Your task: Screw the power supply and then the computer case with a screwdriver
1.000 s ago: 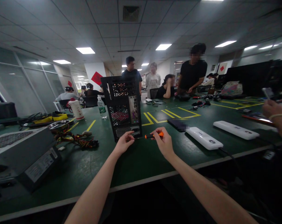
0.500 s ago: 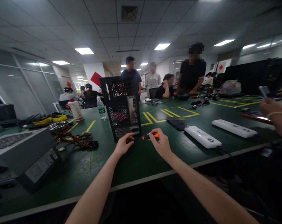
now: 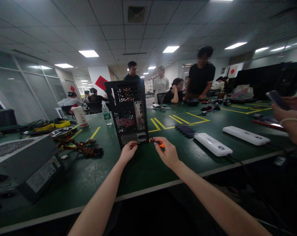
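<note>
A black computer case (image 3: 130,108) stands upright on the green table, its back panel with ports and perforated mesh turned towards me. At its lower edge is my left hand (image 3: 128,152), thumb and fingers pinched together against or just before the bottom of the panel; whatever they hold is hidden or too small to name. Just right of the case, my right hand (image 3: 169,152) grips a screwdriver (image 3: 160,143) by its orange and black handle. Its front end points left and slightly up, towards the case's lower right corner. The shaft is hard to make out.
A grey power supply unit (image 3: 37,164) with bundled cables (image 3: 82,149) lies at left. Behind are a water bottle (image 3: 106,114) and a white tumbler (image 3: 79,115). Two white power strips (image 3: 212,144) lie at right, near a co-worker's hands (image 3: 286,113) holding a phone.
My left hand has shifted slightly left. The screwdriver has tilted, its front end now higher and its handle lower in my right hand. The co-worker's phone at right has turned.
</note>
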`<move>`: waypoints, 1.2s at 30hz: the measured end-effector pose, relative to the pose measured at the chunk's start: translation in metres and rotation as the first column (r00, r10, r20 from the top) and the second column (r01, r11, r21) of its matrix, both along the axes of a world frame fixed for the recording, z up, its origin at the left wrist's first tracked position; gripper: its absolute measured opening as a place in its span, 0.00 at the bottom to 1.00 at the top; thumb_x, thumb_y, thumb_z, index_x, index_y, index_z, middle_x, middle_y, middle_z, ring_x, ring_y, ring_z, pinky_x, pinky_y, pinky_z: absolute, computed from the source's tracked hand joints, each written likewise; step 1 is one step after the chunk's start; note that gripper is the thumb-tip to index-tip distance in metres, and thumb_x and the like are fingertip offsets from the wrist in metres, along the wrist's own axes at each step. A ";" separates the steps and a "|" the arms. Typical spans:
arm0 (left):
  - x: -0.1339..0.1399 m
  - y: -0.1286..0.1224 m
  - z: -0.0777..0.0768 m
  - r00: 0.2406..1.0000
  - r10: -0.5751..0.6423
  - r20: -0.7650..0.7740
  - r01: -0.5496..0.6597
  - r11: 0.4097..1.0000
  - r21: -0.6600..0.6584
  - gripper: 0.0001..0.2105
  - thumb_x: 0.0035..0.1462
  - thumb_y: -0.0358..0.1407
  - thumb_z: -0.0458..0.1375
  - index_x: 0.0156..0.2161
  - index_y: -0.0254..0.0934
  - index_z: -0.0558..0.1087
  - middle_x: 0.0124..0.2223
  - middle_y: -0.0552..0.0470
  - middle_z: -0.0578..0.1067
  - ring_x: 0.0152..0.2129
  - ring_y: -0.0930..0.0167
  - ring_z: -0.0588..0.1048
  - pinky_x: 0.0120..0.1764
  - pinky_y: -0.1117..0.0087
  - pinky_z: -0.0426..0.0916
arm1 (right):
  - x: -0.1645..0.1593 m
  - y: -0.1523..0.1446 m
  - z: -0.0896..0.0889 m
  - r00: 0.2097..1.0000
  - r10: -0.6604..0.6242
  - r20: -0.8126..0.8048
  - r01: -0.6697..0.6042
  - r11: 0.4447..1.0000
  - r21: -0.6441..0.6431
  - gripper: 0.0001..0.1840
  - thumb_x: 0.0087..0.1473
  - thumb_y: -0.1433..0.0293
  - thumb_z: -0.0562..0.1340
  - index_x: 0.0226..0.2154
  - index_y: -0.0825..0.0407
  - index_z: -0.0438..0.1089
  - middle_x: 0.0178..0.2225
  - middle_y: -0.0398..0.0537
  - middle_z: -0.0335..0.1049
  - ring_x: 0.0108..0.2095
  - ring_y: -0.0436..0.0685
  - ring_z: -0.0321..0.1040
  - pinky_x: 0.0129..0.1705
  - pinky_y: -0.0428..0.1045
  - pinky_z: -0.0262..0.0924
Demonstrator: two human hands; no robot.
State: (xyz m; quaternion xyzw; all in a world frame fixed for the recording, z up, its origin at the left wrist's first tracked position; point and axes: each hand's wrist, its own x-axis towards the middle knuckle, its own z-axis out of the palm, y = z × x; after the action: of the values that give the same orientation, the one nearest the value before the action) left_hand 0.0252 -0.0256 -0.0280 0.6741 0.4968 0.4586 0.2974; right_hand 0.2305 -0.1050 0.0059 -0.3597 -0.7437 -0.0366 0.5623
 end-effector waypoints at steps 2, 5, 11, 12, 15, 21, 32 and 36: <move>0.001 0.001 -0.001 1.000 -0.025 0.003 0.025 1.000 -0.010 0.13 0.46 0.33 0.54 0.40 0.33 0.70 0.34 0.49 0.74 0.30 0.72 0.71 0.36 0.71 0.64 | -0.003 0.001 -0.002 0.997 0.024 0.077 -0.026 0.999 0.022 0.09 0.54 0.70 0.51 0.39 0.50 0.60 0.40 0.49 0.66 0.41 0.54 0.64 0.44 0.52 0.60; 0.003 0.001 0.000 0.998 -0.057 0.022 0.058 0.998 -0.038 0.16 0.47 0.29 0.52 0.43 0.32 0.68 0.36 0.47 0.74 0.30 0.73 0.71 0.36 0.71 0.64 | -0.006 0.003 -0.005 0.983 0.041 0.179 -0.050 0.998 0.048 0.10 0.54 0.70 0.51 0.40 0.50 0.60 0.41 0.50 0.66 0.42 0.55 0.64 0.44 0.53 0.61; 0.006 -0.003 0.003 0.989 -0.098 0.113 0.111 0.988 -0.110 0.22 0.48 0.29 0.50 0.51 0.31 0.63 0.41 0.45 0.72 0.31 0.74 0.70 0.33 0.73 0.63 | -0.012 0.006 -0.009 0.950 0.023 0.311 -0.052 0.995 0.085 0.10 0.55 0.70 0.51 0.41 0.51 0.61 0.43 0.52 0.66 0.44 0.57 0.63 0.44 0.55 0.61; 0.007 -0.003 0.004 0.987 -0.101 0.123 0.116 0.986 -0.122 0.22 0.48 0.30 0.50 0.51 0.31 0.62 0.42 0.45 0.72 0.31 0.74 0.70 0.33 0.73 0.63 | -0.013 0.006 -0.009 0.946 0.015 0.323 -0.047 0.995 0.090 0.11 0.55 0.70 0.51 0.41 0.51 0.61 0.43 0.52 0.66 0.44 0.57 0.63 0.44 0.55 0.61; 0.008 -0.003 0.005 0.985 -0.098 0.146 0.121 0.980 -0.158 0.23 0.49 0.30 0.49 0.53 0.30 0.60 0.43 0.44 0.71 0.31 0.75 0.69 0.33 0.74 0.62 | -0.014 0.007 -0.010 0.939 -0.010 0.344 -0.026 0.995 0.101 0.11 0.55 0.71 0.50 0.42 0.52 0.60 0.43 0.53 0.66 0.44 0.57 0.63 0.44 0.55 0.61; 0.009 -0.005 0.007 0.981 -0.112 0.156 0.140 0.974 -0.180 0.23 0.50 0.31 0.48 0.53 0.32 0.60 0.44 0.46 0.71 0.31 0.75 0.68 0.36 0.72 0.61 | -0.014 0.007 -0.009 0.928 -0.038 0.371 -0.005 0.994 0.113 0.11 0.55 0.71 0.50 0.41 0.53 0.60 0.43 0.54 0.66 0.44 0.57 0.63 0.43 0.55 0.61; 0.007 0.000 0.001 0.978 -0.146 0.146 0.170 0.971 -0.170 0.25 0.50 0.32 0.49 0.55 0.32 0.57 0.44 0.46 0.70 0.31 0.75 0.68 0.37 0.72 0.60 | -0.016 0.009 -0.010 0.924 -0.042 0.380 -0.006 0.992 0.125 0.11 0.55 0.71 0.50 0.41 0.52 0.60 0.43 0.54 0.66 0.43 0.57 0.64 0.43 0.55 0.62; 0.008 -0.001 0.001 0.980 -0.141 0.139 0.163 0.972 -0.168 0.25 0.50 0.33 0.49 0.55 0.33 0.57 0.43 0.46 0.71 0.31 0.75 0.68 0.37 0.71 0.61 | -0.016 0.008 -0.009 0.927 -0.039 0.373 -0.010 0.991 0.130 0.10 0.55 0.71 0.50 0.40 0.52 0.61 0.43 0.54 0.66 0.43 0.57 0.64 0.42 0.55 0.62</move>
State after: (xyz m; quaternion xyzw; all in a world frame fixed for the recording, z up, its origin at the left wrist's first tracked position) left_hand 0.0332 -0.0262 -0.0265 0.6505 0.4629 0.4297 0.4218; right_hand 0.2142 -0.0967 -0.0030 -0.3143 -0.8308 -0.1572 0.4317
